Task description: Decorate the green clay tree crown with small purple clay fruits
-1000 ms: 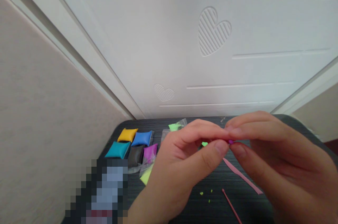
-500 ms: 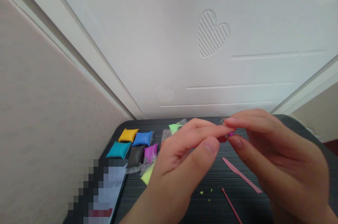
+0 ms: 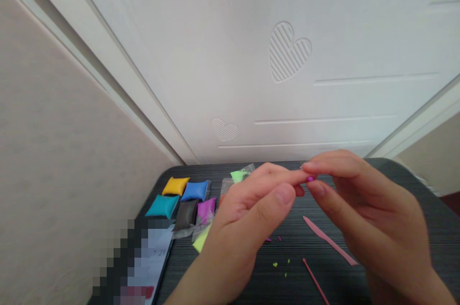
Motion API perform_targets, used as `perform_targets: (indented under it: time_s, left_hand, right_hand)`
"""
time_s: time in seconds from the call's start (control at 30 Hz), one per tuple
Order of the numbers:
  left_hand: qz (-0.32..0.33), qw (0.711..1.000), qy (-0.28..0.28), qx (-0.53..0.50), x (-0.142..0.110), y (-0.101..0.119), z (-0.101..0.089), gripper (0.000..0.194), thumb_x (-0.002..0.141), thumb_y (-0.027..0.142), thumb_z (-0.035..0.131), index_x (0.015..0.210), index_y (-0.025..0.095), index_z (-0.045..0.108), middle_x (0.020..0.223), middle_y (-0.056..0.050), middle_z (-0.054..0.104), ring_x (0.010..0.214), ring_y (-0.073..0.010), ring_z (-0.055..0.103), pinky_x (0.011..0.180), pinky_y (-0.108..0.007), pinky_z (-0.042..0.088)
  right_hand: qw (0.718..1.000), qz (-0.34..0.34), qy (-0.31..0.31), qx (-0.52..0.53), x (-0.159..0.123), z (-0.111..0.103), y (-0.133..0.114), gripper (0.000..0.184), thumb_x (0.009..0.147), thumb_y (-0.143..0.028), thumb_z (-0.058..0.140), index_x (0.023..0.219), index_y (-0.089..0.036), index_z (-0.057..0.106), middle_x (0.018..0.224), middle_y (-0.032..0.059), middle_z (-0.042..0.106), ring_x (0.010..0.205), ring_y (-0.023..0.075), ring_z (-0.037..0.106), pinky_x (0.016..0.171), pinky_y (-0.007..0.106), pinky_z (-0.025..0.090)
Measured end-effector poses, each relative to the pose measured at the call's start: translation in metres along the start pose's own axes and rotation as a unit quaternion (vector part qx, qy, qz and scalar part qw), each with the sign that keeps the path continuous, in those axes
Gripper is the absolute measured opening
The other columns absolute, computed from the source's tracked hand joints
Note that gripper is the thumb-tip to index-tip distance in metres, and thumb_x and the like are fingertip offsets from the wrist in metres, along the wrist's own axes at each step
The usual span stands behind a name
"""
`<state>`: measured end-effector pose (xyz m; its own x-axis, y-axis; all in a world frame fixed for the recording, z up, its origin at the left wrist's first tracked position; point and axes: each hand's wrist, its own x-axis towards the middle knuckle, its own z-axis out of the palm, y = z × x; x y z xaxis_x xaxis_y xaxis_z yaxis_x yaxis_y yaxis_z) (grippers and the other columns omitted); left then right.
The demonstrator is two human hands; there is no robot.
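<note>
Over the table my right hand (image 3: 373, 209) pinches with thumb and index finger at a tiny purple piece of clay (image 3: 310, 179). The tip of my left index finger touches that same spot. My left hand (image 3: 251, 214) is closed, its thumb lying along the index finger. Below its fingertips a small red patch (image 3: 299, 190) shows; what it belongs to is mostly hidden. A pink modelling knife (image 3: 328, 240) lies below my right hand, with a thin red stick tool (image 3: 315, 280) nearer to me. Small yellow-green crumbs (image 3: 275, 265) and a purple scrap (image 3: 279, 238) lie beside my left hand.
Clay packets lie at the left: yellow (image 3: 175, 186), blue (image 3: 196, 190), teal (image 3: 163, 206), black (image 3: 186, 214), purple (image 3: 206, 209), yellow-green (image 3: 201, 240) and green (image 3: 237, 175). A phone (image 3: 156, 254) rests at the front left. A white panel (image 3: 230, 56) stands behind the dark table (image 3: 266, 290).
My right hand has shifted slightly left, still pinching beside the left index fingertip. The purple scraps on the table now show past my left hand. The tools have not moved.
</note>
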<state>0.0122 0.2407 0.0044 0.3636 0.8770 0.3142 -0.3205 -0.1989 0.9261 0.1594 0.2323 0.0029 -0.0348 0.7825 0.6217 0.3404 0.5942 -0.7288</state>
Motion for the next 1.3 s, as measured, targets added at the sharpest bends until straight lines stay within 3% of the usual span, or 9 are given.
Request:
perform_targets:
  time_s: [0.23,0.4,0.63,0.83,1.0,1.17,1.3]
  left_hand:
    - [-0.001,1.0,0.011,0.003,0.002,0.001,0.001,0.027,0.084,0.027,0.043,0.099,0.024,0.065,0.088,-0.004,0.058,0.086,-0.0167,0.051,0.079,-0.03,0.037]
    - [-0.055,0.997,0.041,0.026,0.003,-0.001,0.001,0.016,0.078,0.021,0.055,0.086,0.025,0.069,0.075,0.0,0.056,0.074,-0.0105,0.049,0.069,-0.024,0.037]
    - [-0.125,0.989,0.005,-0.084,0.01,-0.001,-0.007,0.01,0.075,0.018,0.058,0.077,0.017,0.068,0.072,0.0,0.058,0.073,-0.0101,0.051,0.07,-0.024,0.038]
    - [-0.146,0.981,0.026,-0.126,0.012,-0.007,-0.008,0.008,0.073,0.017,0.061,0.079,0.018,0.067,0.072,0.001,0.06,0.07,-0.0077,0.05,0.068,-0.021,0.038]
    - [-0.127,0.981,0.05,-0.138,0.01,-0.005,-0.009,0.006,0.072,0.016,0.061,0.076,0.018,0.065,0.068,0.001,0.058,0.067,-0.0078,0.05,0.066,-0.021,0.037]
    - [-0.114,0.976,0.05,-0.177,0.012,0.006,-0.006,0.003,0.072,0.017,0.06,0.07,0.016,0.062,0.063,0.001,0.052,0.065,-0.0091,0.049,0.063,-0.023,0.038]
    - [-0.093,0.974,0.072,-0.193,0.015,0.008,0.002,0.01,0.075,0.023,0.057,0.068,0.016,0.059,0.062,0.001,0.047,0.063,-0.0092,0.045,0.065,-0.025,0.038]
  right_hand:
    - [0.999,-0.018,-0.026,-0.014,0.0,-0.003,0.003,0.032,0.073,-0.007,0.059,0.1,-0.025,0.057,0.094,-0.0025,0.059,0.09,0.0096,0.053,0.077,0.02,0.043]
    - [0.999,-0.028,-0.04,-0.024,-0.001,-0.003,0.003,0.032,0.073,-0.006,0.059,0.098,-0.025,0.056,0.092,-0.0032,0.059,0.088,0.0085,0.053,0.076,0.019,0.043]
    - [0.996,-0.051,-0.065,-0.036,-0.001,-0.004,0.001,0.034,0.073,-0.007,0.059,0.1,-0.025,0.055,0.092,-0.0039,0.06,0.087,0.0072,0.053,0.075,0.017,0.042]
    - [0.997,-0.046,-0.056,-0.035,-0.001,-0.007,0.001,0.035,0.073,-0.008,0.059,0.102,-0.026,0.056,0.093,-0.0028,0.059,0.089,0.0088,0.053,0.076,0.019,0.042]
    - [0.997,-0.027,-0.054,-0.054,-0.001,-0.016,0.004,0.031,0.074,-0.009,0.058,0.1,-0.026,0.057,0.094,-0.0008,0.059,0.089,0.0111,0.053,0.078,0.023,0.042]
    - [0.997,0.038,0.01,0.065,0.001,-0.016,0.003,0.02,0.077,-0.013,0.055,0.093,-0.026,0.058,0.086,0.0005,0.059,0.084,0.013,0.055,0.073,0.026,0.045]
    - [0.991,0.039,0.003,0.13,0.003,-0.01,-0.002,0.019,0.078,-0.014,0.054,0.093,-0.025,0.059,0.085,0.0014,0.059,0.085,0.0142,0.055,0.071,0.027,0.047]
